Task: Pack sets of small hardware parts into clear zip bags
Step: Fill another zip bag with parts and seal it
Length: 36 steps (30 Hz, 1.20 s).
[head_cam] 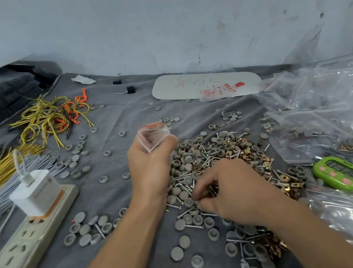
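Holding zip bag [153,136], picking hardware pile [217,157]

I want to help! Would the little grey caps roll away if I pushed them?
Probably not far: the grey caps lie flat on soft grey cloth. They look light, so likely easy to scatter.

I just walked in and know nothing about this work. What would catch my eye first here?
The heap of grey caps, screws and brass clips in the middle of the grey cloth, with the right hand curled into it. Just above it, the left hand holds up a clear zip bag with a red strip. Bright spots come next: yellow wires at far left and a green timer at right.
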Available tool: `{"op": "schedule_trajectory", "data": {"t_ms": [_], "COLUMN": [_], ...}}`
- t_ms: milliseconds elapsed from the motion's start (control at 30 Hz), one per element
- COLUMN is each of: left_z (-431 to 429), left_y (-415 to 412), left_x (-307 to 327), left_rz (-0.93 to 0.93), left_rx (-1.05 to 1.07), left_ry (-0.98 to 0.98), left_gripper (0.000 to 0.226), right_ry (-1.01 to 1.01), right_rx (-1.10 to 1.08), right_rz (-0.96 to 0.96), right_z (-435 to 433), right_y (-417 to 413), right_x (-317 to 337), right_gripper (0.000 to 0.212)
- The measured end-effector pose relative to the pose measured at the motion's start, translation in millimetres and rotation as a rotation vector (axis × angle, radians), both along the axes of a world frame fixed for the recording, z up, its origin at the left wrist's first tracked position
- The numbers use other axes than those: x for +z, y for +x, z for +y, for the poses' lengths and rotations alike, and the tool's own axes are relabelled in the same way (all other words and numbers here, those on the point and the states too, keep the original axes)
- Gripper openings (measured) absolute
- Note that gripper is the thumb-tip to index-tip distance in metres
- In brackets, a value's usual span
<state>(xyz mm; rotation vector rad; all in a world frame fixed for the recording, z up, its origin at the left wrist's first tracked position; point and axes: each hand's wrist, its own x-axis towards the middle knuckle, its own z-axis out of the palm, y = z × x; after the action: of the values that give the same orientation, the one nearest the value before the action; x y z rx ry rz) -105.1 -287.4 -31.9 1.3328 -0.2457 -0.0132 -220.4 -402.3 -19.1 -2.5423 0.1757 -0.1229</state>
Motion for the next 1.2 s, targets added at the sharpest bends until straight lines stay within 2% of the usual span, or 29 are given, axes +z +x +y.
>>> {"op": "schedule_trajectory", "data": {"t_ms": [100,233,300,400,467,533,700,767,900,1000,1100,1200], "left_z": [-2,-1,1,1,-2,-5,-6,-6,-5,2,4,10], "left_y": [-4,-7,-9,-16,-21,-25,-27,-27,-27,-23,-19,-11], "left_x": [-1,-1,-2,-7,-12,-15,-17,-16,-14,-3,18,33], "left_rz": [-0.074,-0.173,-0.268,-0.442,-0.566,-0.653,-0.707,-0.712,-0.622,-0.521,-0.265,0.058], "left_rx": [-0.018,-0.041,-0.050,-0.096,-0.133,-0.167,-0.190,-0.188,-0.138,-0.125,-0.216,-0.587], "left_ry": [0.059,0.163,0.277,0.511,0.674,0.753,0.731,0.715,0.653,0.523,0.191,-0.214], "left_gripper": [0.026,0.031,0.035,0.044,0.048,0.048,0.049,0.047,0.046,0.045,0.032,0.028], "right_ry": [-0.028,-0.015,0.072,0.281,0.388,0.371,0.241,0.244,0.352,0.429,0.495,0.672], "right_rx": [-0.019,-0.055,-0.103,-0.242,-0.289,-0.237,-0.036,-0.022,-0.292,-0.374,-0.237,0.001], "right_rz": [0.003,-0.043,-0.146,-0.438,-0.536,-0.500,-0.356,-0.376,-0.556,-0.552,-0.427,-0.278], "right_z": [2,1,-6,-20,-24,-20,-8,-10,-23,-29,-23,-12], "right_y": [2,3,1,-3,-4,-3,1,0,-1,1,4,8], "right_x": [-6,-10,-4,7,10,9,2,2,3,3,0,-2], "right_gripper": [0.012,0.010,0.014,0.018,0.018,0.020,0.022,0.025,0.032,0.035,0.050,0.058]}}
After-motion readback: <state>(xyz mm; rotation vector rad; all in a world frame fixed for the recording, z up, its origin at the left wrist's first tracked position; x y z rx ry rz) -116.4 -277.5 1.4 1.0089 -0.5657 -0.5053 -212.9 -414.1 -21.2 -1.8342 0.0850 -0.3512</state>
